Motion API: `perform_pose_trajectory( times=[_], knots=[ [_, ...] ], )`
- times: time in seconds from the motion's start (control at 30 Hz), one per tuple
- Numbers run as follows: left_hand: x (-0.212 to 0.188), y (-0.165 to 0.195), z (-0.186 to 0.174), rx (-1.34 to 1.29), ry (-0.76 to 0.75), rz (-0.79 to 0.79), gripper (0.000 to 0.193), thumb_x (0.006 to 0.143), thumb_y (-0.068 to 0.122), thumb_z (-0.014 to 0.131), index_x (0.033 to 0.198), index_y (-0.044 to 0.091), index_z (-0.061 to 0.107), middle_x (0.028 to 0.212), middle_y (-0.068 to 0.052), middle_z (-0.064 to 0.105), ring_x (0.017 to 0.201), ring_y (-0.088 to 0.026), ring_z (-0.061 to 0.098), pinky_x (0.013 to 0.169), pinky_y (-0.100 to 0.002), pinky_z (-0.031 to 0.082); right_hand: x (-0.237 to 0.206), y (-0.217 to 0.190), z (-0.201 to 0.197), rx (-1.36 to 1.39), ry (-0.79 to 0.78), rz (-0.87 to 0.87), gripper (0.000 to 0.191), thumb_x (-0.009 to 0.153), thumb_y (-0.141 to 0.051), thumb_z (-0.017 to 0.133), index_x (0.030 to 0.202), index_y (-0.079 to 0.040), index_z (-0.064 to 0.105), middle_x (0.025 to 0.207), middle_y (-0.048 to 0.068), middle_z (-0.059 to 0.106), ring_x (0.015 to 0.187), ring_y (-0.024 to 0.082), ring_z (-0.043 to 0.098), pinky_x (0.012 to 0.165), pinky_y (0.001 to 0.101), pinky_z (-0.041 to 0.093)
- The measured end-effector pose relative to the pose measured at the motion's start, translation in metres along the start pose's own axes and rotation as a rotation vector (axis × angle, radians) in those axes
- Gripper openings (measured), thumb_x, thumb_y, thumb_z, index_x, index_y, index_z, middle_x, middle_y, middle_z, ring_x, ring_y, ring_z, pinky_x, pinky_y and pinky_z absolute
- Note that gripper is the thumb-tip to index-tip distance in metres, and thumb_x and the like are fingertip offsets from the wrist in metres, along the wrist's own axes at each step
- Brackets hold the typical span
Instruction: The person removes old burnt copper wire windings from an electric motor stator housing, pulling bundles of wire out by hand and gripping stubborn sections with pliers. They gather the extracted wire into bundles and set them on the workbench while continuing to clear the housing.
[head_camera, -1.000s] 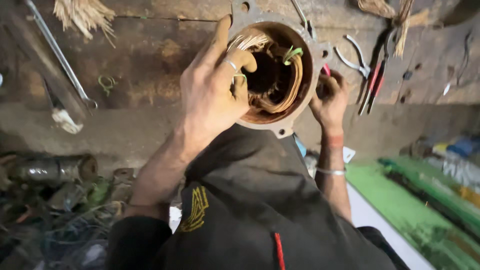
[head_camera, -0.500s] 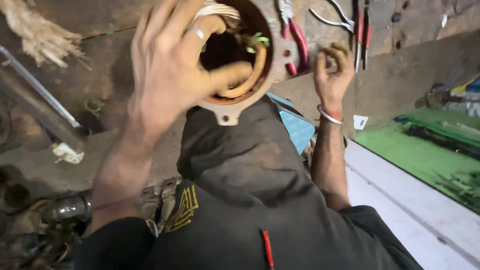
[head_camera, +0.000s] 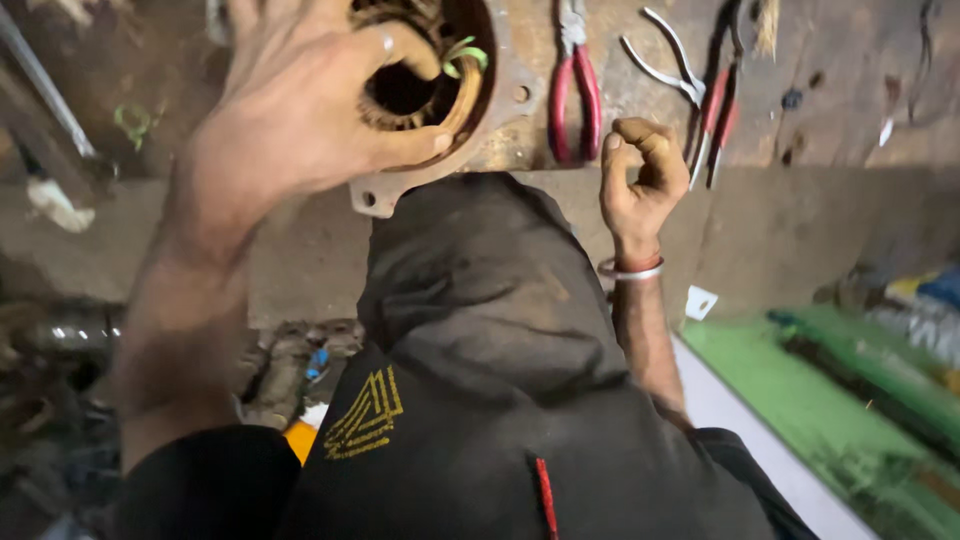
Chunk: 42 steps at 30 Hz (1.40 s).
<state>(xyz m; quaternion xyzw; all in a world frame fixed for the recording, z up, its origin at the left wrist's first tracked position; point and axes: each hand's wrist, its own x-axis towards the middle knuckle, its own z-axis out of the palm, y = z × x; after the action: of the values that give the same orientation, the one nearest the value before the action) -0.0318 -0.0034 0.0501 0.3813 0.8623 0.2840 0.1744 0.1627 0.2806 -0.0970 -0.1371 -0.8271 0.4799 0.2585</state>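
A round motor stator (head_camera: 495, 110) with copper windings and green sleeving rests against my raised knee in dark trousers (head_camera: 470, 300). My left hand (head_camera: 300, 110) is spread over its rim, thumb along the lower edge and a ringed finger reaching into the bore. My right hand (head_camera: 640, 175) hangs to the right of the stator, fingers curled shut, with a metal bangle and red thread at the wrist. Whether it pinches anything is too small to tell.
Red-handled pliers (head_camera: 573, 95) lie on the dirty floor just right of the stator. Further right lie another pair of pliers (head_camera: 665, 70) and red-handled cutters (head_camera: 720, 110). A green surface (head_camera: 850, 400) runs along the lower right. Scrap and cables clutter the lower left.
My right hand has come away from the stator's rim and curled shut beside it. The view has shifted so the stator sits higher. My left hand stays on the stator.
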Motion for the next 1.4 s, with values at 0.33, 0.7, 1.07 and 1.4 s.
perform_pose_trajectory(
  times=[0.33,0.7,1.07,1.4],
  knots=[
    [-0.005,0.007,-0.002,0.046,-0.109,-0.043,0.042,0.082,0.043,0.082,0.108,0.010,0.074,0.123,-0.022,0.063,0.115,-0.041,0.057,0.093,-0.056,0.044,0.179,-0.150,0.048,-0.054,-1.120,-0.816,0.026,0.093,-0.021,0.085,0.109,-0.004,0.074,0.112,0.013,0.069,0.101,0.030,0.068,0.088,0.0382,0.054],
    [-0.019,-0.039,0.035,0.138,0.216,0.340,0.029,0.091,0.039,0.079,0.083,0.011,0.077,0.153,-0.019,0.052,0.143,-0.047,0.031,0.098,-0.078,0.022,0.192,-0.185,0.102,-0.690,-1.413,-1.257,0.028,0.088,-0.042,0.071,0.086,-0.015,0.075,0.075,0.001,0.067,0.086,0.022,0.067,0.095,0.0484,0.049],
    [-0.016,-0.045,0.013,-0.187,0.350,0.343,0.012,0.079,0.013,0.082,0.081,0.008,0.072,0.135,-0.002,0.064,0.134,-0.025,0.052,0.114,-0.064,0.022,0.195,-0.159,0.112,-0.522,-1.321,-1.246,0.030,0.075,-0.036,0.067,0.092,-0.012,0.073,0.088,0.001,0.067,0.102,0.022,0.065,0.096,0.0659,0.033],
    [-0.010,-0.029,0.022,-0.097,0.297,0.219,0.035,0.078,0.039,0.091,0.082,0.014,0.068,0.150,-0.012,0.046,0.143,-0.036,0.038,0.112,-0.071,0.014,0.198,-0.143,0.104,-0.426,-1.411,-0.951,0.030,0.093,-0.035,0.072,0.099,-0.005,0.071,0.093,0.012,0.064,0.090,0.031,0.064,0.091,0.0531,0.043]
  ],
)
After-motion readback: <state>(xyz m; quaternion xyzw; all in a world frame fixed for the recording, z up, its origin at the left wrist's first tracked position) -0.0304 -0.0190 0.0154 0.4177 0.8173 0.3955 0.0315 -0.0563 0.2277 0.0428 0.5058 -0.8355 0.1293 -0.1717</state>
